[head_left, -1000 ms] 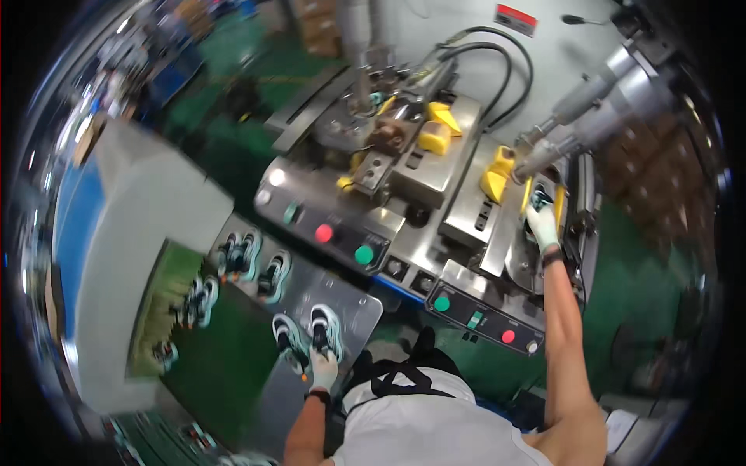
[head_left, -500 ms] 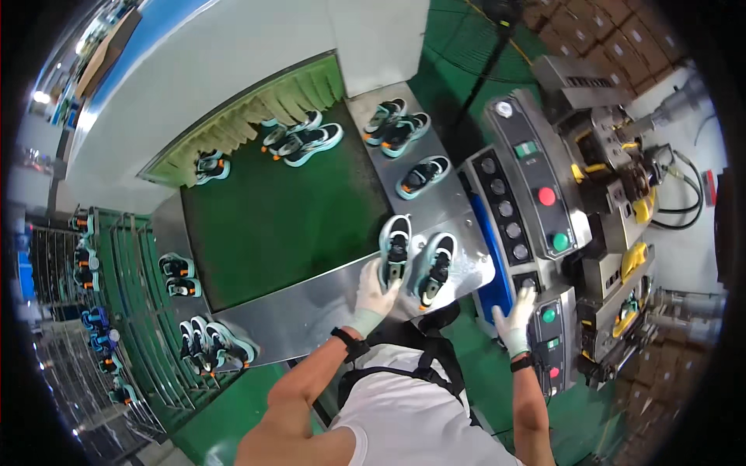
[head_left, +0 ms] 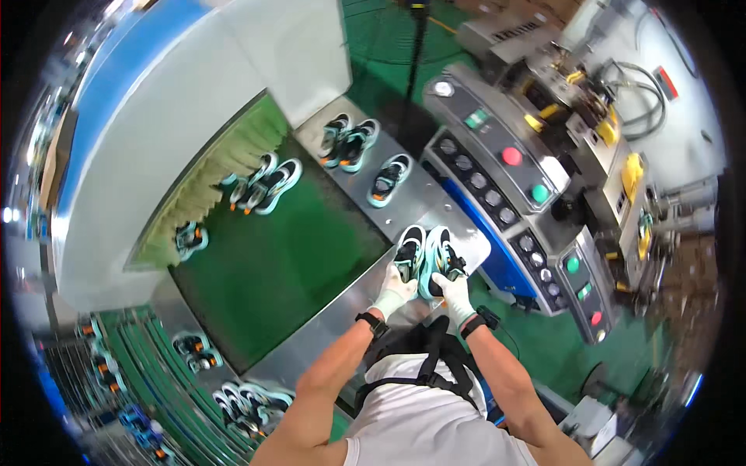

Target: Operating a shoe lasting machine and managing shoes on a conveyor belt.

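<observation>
Two black, white and mint sneakers stand side by side near the end of the metal ledge, toes pointing away from me. My left hand [head_left: 396, 287], in a white glove, is closed around the heel of the left sneaker [head_left: 409, 247]. The right sneaker [head_left: 440, 252] has its heel gripped by my right hand [head_left: 453, 290], gloved too. My fingers are partly hidden behind the shoes. A little farther up the metal ledge [head_left: 373, 220] lies a single sneaker [head_left: 390, 179].
Left of the ledge lies a green conveyor belt [head_left: 287, 264] with several sneakers, under a fringed curtain [head_left: 186, 202]. More sneakers [head_left: 249, 400] stand at the near left, beside a wire rack [head_left: 148, 349]. On the right is a machine with a button panel [head_left: 497, 147].
My right hand has come from beside the machine panel to the right sneaker and taken hold of it. The two sneakers are now closer together. The view has turned.
</observation>
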A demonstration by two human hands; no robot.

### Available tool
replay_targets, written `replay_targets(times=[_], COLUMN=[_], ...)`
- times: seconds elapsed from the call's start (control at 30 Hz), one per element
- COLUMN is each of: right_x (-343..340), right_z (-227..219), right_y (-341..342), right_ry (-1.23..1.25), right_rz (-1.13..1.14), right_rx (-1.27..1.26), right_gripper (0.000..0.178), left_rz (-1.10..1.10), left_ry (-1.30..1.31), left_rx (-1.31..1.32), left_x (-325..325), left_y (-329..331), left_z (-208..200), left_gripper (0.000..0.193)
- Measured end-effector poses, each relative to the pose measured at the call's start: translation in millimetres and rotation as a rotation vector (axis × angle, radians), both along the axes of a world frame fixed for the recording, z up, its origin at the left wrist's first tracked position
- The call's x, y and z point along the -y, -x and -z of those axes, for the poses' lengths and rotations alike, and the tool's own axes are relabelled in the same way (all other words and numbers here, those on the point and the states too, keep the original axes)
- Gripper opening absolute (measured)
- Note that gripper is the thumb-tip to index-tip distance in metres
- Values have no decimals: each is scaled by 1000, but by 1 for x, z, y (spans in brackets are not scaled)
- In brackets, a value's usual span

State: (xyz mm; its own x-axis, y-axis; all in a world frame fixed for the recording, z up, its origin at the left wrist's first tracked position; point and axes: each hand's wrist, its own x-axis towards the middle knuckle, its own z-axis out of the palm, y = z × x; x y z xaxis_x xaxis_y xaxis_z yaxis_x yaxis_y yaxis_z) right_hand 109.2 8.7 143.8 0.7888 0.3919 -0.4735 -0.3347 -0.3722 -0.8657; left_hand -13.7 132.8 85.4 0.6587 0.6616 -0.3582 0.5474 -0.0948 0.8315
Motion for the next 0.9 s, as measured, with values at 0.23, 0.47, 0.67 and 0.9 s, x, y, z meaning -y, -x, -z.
replay_targets(times=[0.23, 0.47, 0.67, 0.9], right_x=[183, 382, 487, 665], right_z=[-54, -88, -175, -183], right_y=[6, 112, 231, 304], right_ry=[-412, -470, 25, 1022], right_rz=[659, 1312, 1899, 2137], right_rx=[-236, 115, 527, 185], right_gripper=[22, 35, 43, 74], left_rz=[666, 1363, 1838, 1956], left_ry=[226, 361, 544, 295], left_rx=[46, 233, 310, 690], left_x=[113, 321, 510, 780], left_y=[-93, -137, -128, -79], left_z=[-79, -145, -246, -225], left_gripper=[73, 51, 43, 75])
